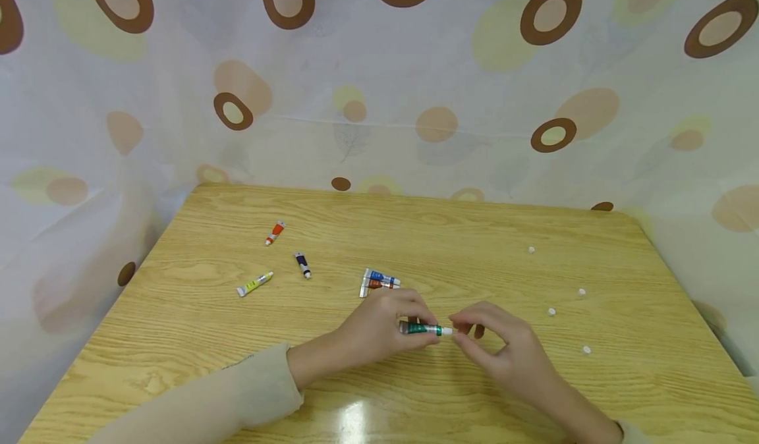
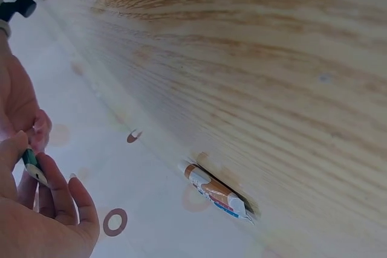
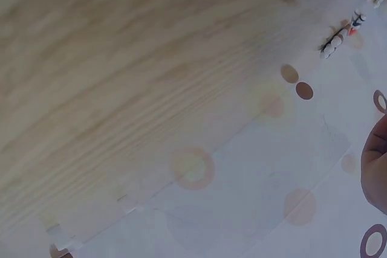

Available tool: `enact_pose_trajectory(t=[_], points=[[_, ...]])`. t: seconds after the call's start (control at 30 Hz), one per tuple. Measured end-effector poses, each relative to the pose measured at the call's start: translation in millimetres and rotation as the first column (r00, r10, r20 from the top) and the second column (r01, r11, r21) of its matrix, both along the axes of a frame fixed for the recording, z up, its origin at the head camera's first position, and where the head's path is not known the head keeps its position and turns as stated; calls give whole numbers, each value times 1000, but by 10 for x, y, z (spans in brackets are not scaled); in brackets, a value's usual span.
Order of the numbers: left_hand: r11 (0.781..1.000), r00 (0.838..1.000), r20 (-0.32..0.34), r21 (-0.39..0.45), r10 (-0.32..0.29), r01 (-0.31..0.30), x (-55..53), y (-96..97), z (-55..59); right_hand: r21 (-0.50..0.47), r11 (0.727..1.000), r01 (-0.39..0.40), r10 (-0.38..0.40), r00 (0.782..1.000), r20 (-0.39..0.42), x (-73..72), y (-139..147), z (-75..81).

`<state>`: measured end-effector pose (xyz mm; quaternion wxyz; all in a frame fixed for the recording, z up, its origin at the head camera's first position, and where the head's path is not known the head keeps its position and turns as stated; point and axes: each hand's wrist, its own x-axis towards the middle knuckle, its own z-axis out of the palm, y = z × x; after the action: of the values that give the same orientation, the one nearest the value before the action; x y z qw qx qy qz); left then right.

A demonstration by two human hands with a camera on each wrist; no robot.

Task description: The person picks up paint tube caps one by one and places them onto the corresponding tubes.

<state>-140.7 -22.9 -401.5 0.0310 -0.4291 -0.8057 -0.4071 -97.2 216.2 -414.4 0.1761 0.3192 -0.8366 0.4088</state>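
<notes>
In the head view my left hand [image 1: 379,322] grips a small green paint tube [image 1: 422,329] between thumb and fingers. The tube lies level, its white tip [image 1: 447,331] pointing right. My right hand [image 1: 504,342] has its bent thumb and index fingertips right at that tip, one on either side; I cannot tell whether they pinch it. In the left wrist view the tube [image 2: 33,166] shows green and white in the left hand [image 2: 48,216], the right hand [image 2: 24,107] close beyond. Only the edge of the right hand [image 3: 376,167] appears in the right wrist view.
On the wooden table [image 1: 474,233], a blue tube [image 1: 382,277] and a brown-red tube [image 1: 382,285] lie by the left hand. Farther left are red [image 1: 275,233], dark [image 1: 303,265] and yellow-green [image 1: 255,284] tubes. Several small white caps, one nearest [image 1: 586,350], lie scattered right.
</notes>
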Motion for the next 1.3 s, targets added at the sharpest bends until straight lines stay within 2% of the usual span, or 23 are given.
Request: enact_pose_trajectory(t=[0.2,0.6,0.9,1.03,1.2,1.3], points=[[1000,999,40,-10,13,-13,1,-12,-12,20,1000,-18,19,999,-27,3,42,-3],[1000,1000,12,-5,-9,9,4,3,-7,-22,996,-89,85,987,-137,-40,-23,-39],[1000,996,-92,-11,-20,19,2,17,2,10,999,-42,43,999,-32,-20,-4,-52],[1000,995,-94,-9,-20,19,6,19,-4,28,999,-35,35,999,-13,-9,-1,-52],[1000,998,-67,-16,-5,4,6,3,5,29,999,-46,48,996,-74,-14,11,-49],[1000,999,-32,-19,0,0,3,-8,9,25,998,-59,63,985,-160,-26,-6,-49]])
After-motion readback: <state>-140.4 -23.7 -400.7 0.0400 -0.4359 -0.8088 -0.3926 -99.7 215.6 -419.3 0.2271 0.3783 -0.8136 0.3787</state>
